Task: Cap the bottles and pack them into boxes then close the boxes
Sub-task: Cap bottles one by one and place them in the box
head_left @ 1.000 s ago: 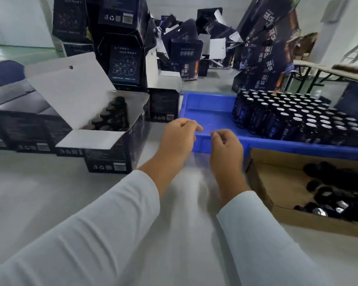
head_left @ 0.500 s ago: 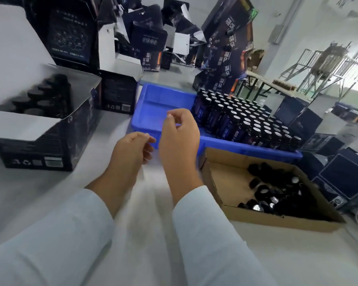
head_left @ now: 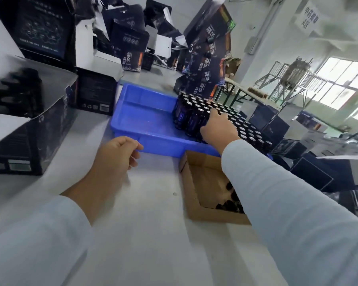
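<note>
At far left an open dark box [head_left: 32,129] is sitting on the grey table [head_left: 149,234], its white flaps standing up and capped bottles [head_left: 15,89] showing blurred inside it. Nearer the middle, the left hand [head_left: 114,159] is hovering over the table just in front of the blue tray [head_left: 145,124], its fingers curling loosely inward and gripping nothing. The tray's left part is lying bare, while rows of dark uncapped bottles [head_left: 196,114] are standing upright, crowding its right part. The right hand [head_left: 217,126] is reaching into the tray and pressing against the near bottles; whether its fingers are closing around one, I cannot tell, since they are hidden behind the hand. Below that arm's pale sleeve [head_left: 287,203], a shallow cardboard tray [head_left: 194,193] is lying just beside the blue tray, holding loose black caps [head_left: 229,205].
</note>
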